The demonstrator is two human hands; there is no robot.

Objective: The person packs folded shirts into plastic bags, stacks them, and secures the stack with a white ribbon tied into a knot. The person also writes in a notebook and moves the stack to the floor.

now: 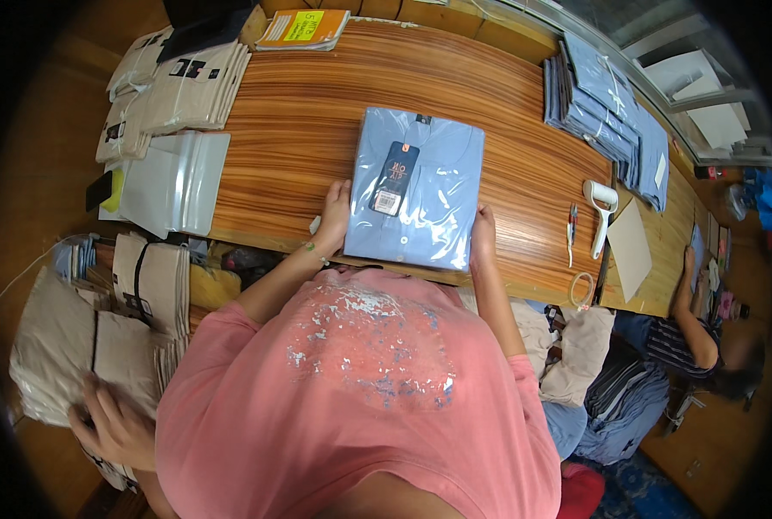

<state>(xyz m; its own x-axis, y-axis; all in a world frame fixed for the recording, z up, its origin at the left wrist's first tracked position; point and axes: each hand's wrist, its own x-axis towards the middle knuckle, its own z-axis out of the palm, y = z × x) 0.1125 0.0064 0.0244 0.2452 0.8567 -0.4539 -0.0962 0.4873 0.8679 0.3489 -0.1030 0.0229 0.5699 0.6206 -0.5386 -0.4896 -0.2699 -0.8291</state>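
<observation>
A folded light-blue shirt [421,186] in a clear plastic bag, with a dark hang tag on its front, lies flat on the wooden table [299,121] near the front edge. My left hand [334,214] grips the bag's lower left edge. My right hand [483,232] holds its lower right edge. Both forearms reach up from my pink shirt.
Packaged blue shirts [600,104] are stacked at the back right. Beige folded garments [187,82] and clear bags [174,177] lie at the left. A white tagging tool [602,208], a card sheet [630,246] and a tape roll [583,287] lie right. Another person's hand [114,424] rests on beige stacks; a seated person [706,337] is at the right.
</observation>
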